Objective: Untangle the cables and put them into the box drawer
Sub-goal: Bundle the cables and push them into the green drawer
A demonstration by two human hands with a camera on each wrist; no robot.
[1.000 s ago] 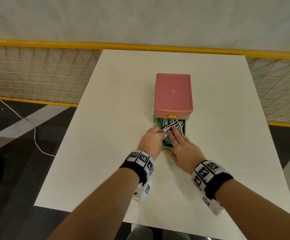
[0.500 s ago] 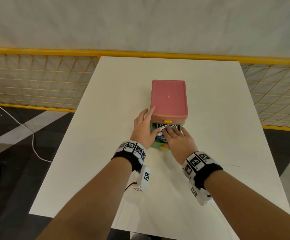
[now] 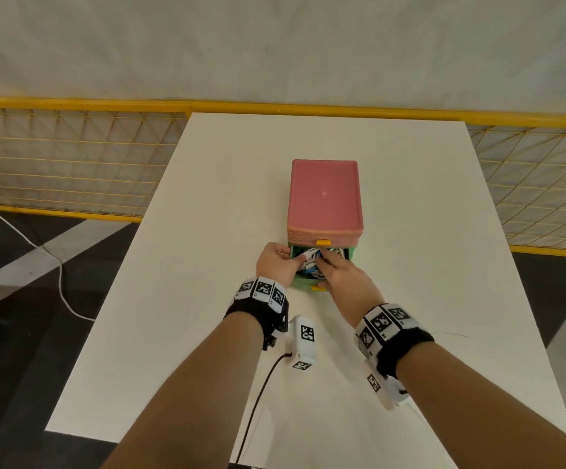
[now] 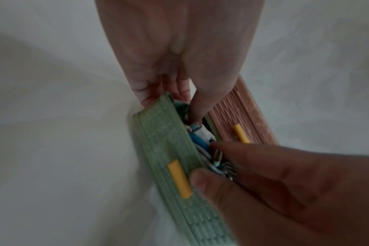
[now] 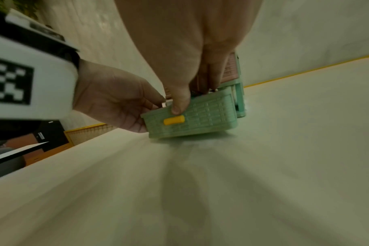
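Note:
A pink box (image 3: 324, 198) stands mid-table with its green drawer (image 3: 303, 285) partly pulled out toward me. White and blue cables (image 3: 311, 262) (image 4: 200, 138) lie bundled inside it. My left hand (image 3: 279, 262) (image 4: 179, 103) holds the drawer's left wall, fingers curled outside and thumb inside on the cables. My right hand (image 3: 334, 265) (image 5: 192, 98) reaches over the drawer front (image 5: 209, 119). Its straight fingers press the cables down and its thumb rests on the front just above the yellow handle (image 5: 173, 120). The hands hide most of the cables.
The white table (image 3: 207, 299) runs to edges on all sides, with a yellow mesh fence (image 3: 71, 157) behind it. A black cord (image 3: 257, 394) from my left wrist camera trails across the near table. A white cable (image 3: 37, 248) lies on the floor at left.
My left hand left the box's side and now holds the drawer's left wall. The right fingers stayed on the cables. Less of the drawer shows than a second ago.

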